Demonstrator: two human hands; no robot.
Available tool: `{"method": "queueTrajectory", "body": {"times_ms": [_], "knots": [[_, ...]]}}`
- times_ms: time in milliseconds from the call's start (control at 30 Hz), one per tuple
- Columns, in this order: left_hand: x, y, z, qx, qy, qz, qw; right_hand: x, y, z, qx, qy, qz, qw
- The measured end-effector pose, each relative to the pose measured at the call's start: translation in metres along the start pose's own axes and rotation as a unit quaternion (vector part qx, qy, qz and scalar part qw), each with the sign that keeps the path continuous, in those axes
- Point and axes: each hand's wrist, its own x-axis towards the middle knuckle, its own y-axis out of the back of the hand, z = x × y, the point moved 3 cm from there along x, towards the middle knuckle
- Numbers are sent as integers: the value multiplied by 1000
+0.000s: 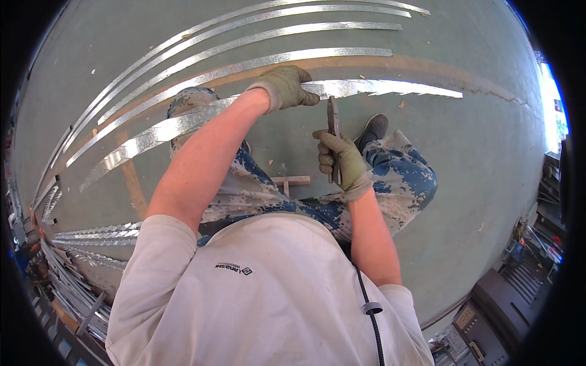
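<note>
My left hand [282, 87], in an olive work glove, grips a long shiny metal strip [354, 87] that passes crosswise over my knees. To the right of that hand, the strip's near edge has several small tabs or notches. My right hand [345, 160], gloved too, is closed round the handles of a pair of pliers [332, 116]. The pliers point away from me, their jaws close to the strip's near edge beside my left fingertips. Whether the jaws touch the metal I cannot tell.
Several more metal strips [293, 57] lie side by side on the green floor [464, 158] beyond. Notched strips [97, 234] and a pile of metal pieces [79, 293] are at the left. Dark machinery [519, 299] stands at the lower right. A wooden piece [295, 180] shows between my legs.
</note>
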Motion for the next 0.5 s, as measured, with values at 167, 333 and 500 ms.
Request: {"method": "queueTrajectory", "body": {"times_ms": [167,333,500], "knots": [[1,0,-2,-10,-6,-12,1000,-2,-14,-5,-117,3,119,986],[8,3,-4,-109,21,-87,990,1,-17,-6,-182,6,172,968],[39,-6,-21,-243,7,-180,953,1,-22,-10,-238,26,223,945]]}}
